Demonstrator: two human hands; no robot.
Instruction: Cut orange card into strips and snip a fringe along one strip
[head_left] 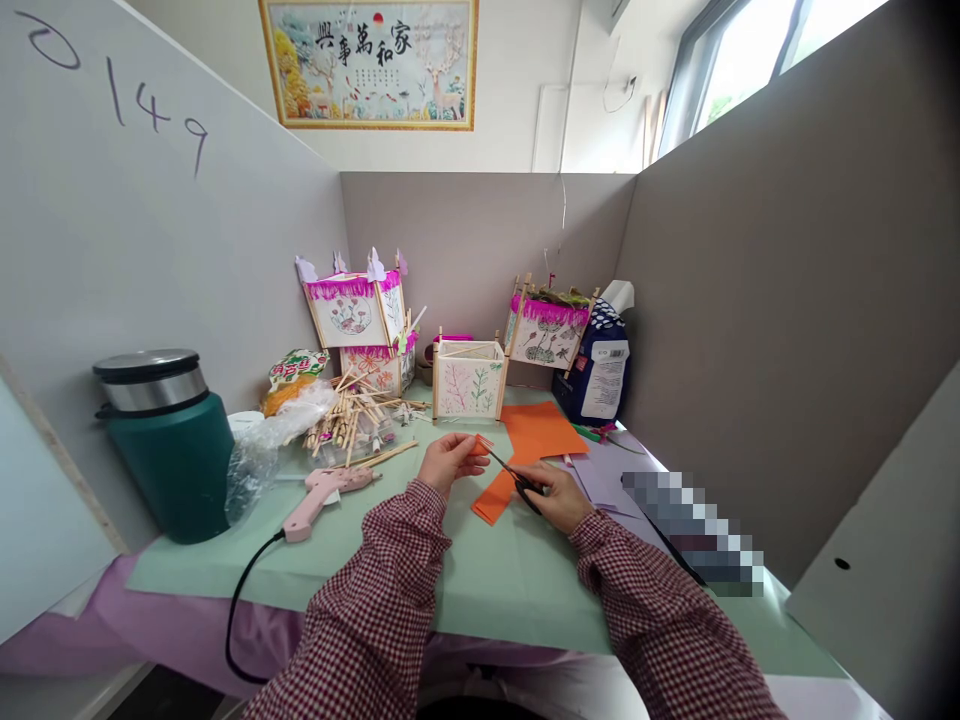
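Observation:
My left hand (448,461) pinches a small piece of orange paper (481,446) whose edge is cut into thin strips. Black-handled scissors (528,488) are in my right hand (559,494), their blades reaching the fringed edge of that piece. Under and beyond the scissors, a larger orange sheet (544,428) and an orange strip (493,497) lie on the table. Behind my hands stands a small white-panelled lantern frame (469,382) with pink and green plant drawings and wooden corner sticks.
At left are a pink glue gun (328,497) with a black cord, a heap of wooden sticks (351,412), crumpled clear plastic (259,463) and a green flask (169,450). Fringed lanterns (352,310) stand behind. A blue pack (600,368) and lilac paper (611,470) lie right.

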